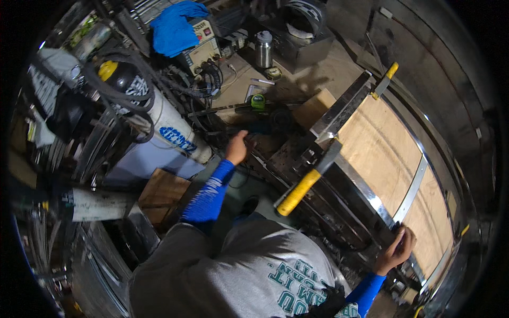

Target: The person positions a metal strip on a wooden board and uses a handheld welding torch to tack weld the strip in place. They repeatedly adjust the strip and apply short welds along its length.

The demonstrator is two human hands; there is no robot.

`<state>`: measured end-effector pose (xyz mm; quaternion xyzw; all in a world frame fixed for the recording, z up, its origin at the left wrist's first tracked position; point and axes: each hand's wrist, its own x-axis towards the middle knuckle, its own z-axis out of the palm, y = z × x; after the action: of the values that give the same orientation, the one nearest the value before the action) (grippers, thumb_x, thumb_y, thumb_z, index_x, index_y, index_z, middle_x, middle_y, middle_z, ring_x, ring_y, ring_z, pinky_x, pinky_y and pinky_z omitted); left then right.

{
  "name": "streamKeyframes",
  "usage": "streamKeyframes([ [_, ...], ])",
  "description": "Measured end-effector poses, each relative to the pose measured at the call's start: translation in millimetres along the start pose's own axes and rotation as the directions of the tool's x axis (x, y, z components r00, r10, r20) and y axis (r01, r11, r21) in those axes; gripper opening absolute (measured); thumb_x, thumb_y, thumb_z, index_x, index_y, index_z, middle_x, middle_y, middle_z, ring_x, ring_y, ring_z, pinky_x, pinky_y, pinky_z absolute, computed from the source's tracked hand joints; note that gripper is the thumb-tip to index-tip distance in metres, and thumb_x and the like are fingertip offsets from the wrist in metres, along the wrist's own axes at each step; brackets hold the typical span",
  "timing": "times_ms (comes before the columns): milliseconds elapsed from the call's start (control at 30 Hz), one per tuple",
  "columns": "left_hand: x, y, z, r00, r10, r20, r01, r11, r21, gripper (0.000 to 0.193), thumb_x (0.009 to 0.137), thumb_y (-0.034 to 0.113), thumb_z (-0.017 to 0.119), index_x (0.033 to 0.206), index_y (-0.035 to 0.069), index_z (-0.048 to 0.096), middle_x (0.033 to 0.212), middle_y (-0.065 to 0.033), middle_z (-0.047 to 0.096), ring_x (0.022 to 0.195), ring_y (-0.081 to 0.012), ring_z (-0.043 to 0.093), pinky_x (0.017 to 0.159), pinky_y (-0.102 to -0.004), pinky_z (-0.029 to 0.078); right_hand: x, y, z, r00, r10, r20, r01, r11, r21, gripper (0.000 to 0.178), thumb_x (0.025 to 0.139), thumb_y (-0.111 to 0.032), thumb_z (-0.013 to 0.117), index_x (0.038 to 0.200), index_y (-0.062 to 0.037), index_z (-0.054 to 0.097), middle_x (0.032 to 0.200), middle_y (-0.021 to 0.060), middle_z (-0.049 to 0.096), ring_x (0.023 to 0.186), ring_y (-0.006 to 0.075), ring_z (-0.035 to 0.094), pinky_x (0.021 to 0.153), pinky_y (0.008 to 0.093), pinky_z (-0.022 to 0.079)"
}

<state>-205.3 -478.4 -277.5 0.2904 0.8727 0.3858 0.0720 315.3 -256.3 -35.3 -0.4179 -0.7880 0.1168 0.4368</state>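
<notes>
My left hand [237, 149] is closed beside the dark clutter at the bench edge. What it holds there is too dark to make out. My right hand [395, 251], fingers bent together, is at the near edge of a metal frame [367, 193], where a flat metal crossbar [411, 188] meets it. Something small and dark shows at its fingertips. Inside the frame lies a pale plywood panel [371, 139]. A bar clamp with a yellow handle [300, 193] grips the frame's near left corner, and a second yellow-handled clamp [388, 79] is at the far corner.
Left stands a gas cylinder [172, 127] with hoses. A welding machine [200, 45] under blue cloth, a steel flask [263, 50], a green tape measure [258, 102] and a welding helmet [302, 18] are behind the bench. A wooden box [163, 195] sits lower left.
</notes>
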Motion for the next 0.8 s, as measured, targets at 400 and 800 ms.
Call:
streamKeyframes([
  [400,143.9,68.8,-151.2,0.699,0.396,-0.596,-0.494,0.869,-0.002,0.034,0.097,0.023,0.07,0.123,0.003,0.066,0.119,-0.0217,0.067,0.115,-0.0445,0.061,0.1,-0.0529,0.048,-47.2,-105.1,-25.3,0.826,-0.169,-0.538,0.036,0.968,-0.248,0.034,0.103,-0.032,0.071,0.119,-0.0034,0.078,0.119,0.0189,0.073,0.1,0.0293,0.068,0.096,0.0482,0.052],
  [800,408.4,40.8,-425.4,0.924,0.378,0.058,-0.316,0.669,0.673,0.06,0.102,0.041,0.065,0.155,0.017,0.05,0.157,-0.0204,0.05,0.145,-0.0481,0.043,0.123,-0.0531,0.035,-57.7,-84.0,-7.5,0.766,-0.099,-0.636,-0.055,0.974,-0.218,0.034,0.104,-0.032,0.068,0.112,-0.0001,0.077,0.105,0.0146,0.074,0.098,0.0291,0.066,0.092,0.0449,0.052],
])
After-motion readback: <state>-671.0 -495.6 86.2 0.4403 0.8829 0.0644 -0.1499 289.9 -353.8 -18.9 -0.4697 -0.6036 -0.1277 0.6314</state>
